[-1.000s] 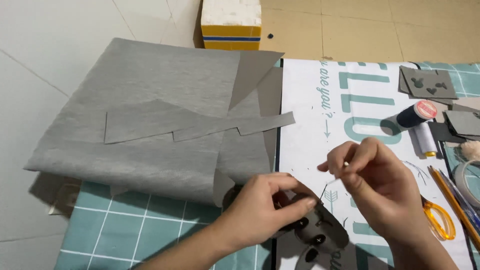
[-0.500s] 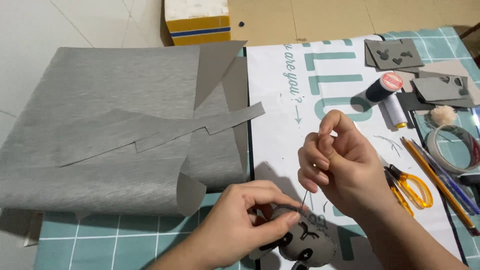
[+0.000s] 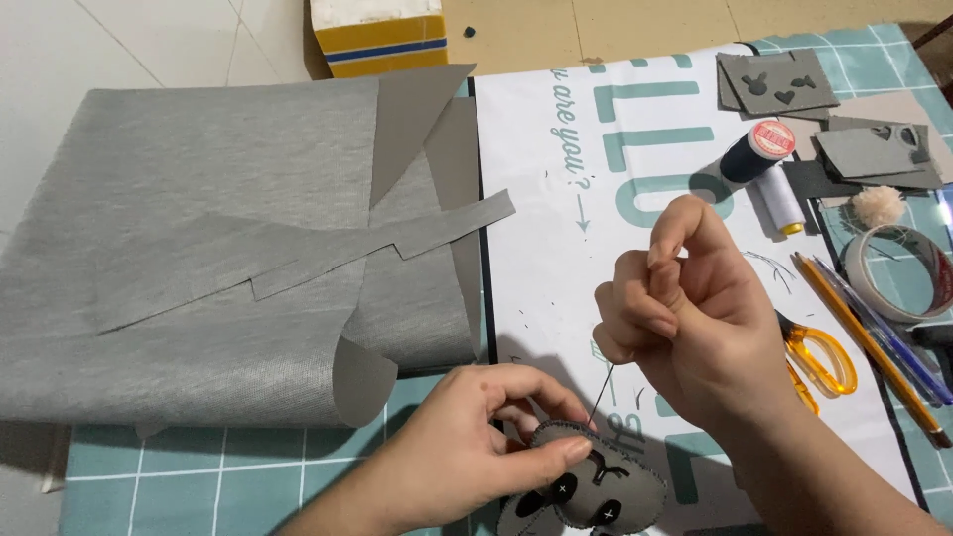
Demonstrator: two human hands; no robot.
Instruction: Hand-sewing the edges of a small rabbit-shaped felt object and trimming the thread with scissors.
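Seen from my remote feed, the left hand (image 3: 467,452) pinches a small grey felt toy (image 3: 588,488) at the bottom centre of the frame, thumb and fingers closed on its upper edge; the toy carries dark patches with tiny white crosses and a stitched border. Just above it, the right hand (image 3: 685,308) is curled tight, fingertips pressed together on a dark thread (image 3: 602,389) that runs taut down to the toy's edge; I cannot tell whether a needle sits between those fingers. Both hands hover over a white printed sheet (image 3: 556,248) with teal lettering, laid on a teal gridded cutting mat (image 3: 189,476) that covers the table. To the left of the frame, a large piece of grey fabric (image 3: 199,248) lies spread out, one corner curled up near the left hand, with a long jagged offcut (image 3: 298,260) resting on top. At the upper centre stands a yellow and white box (image 3: 377,30). On the right side, a dark spool of thread (image 3: 756,152) and a white spool (image 3: 779,197) lie touching each other, near grey felt scraps (image 3: 776,81) with shapes cut out. Orange-handled scissors (image 3: 819,359) lie just beside the right hand, with pencils (image 3: 864,342) and a roll of tape (image 3: 898,273) further right.
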